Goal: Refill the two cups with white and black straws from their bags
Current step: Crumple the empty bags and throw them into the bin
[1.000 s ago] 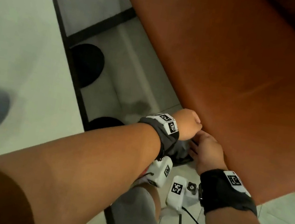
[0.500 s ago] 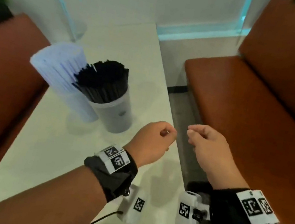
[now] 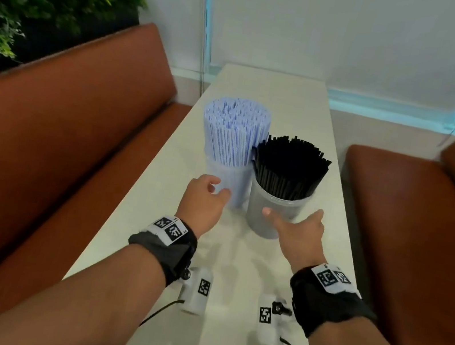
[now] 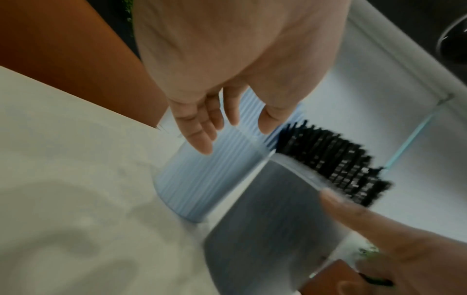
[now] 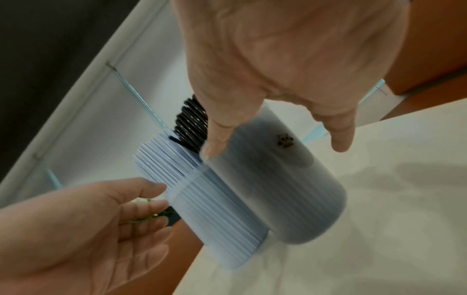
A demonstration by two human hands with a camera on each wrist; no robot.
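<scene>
Two translucent cups are standing side by side, touching, on the white table. The cup of white straws is sitting on the left and slightly farther back; the cup of black straws is sitting on the right and nearer. The left hand is hovering just beside the white-straw cup, fingers spread and relaxed, holding nothing. The right hand is reaching at the black-straw cup with fingers extended, its thumb at the cup's near wall; actual contact cannot be confirmed. Orange benches are flanking the table.
</scene>
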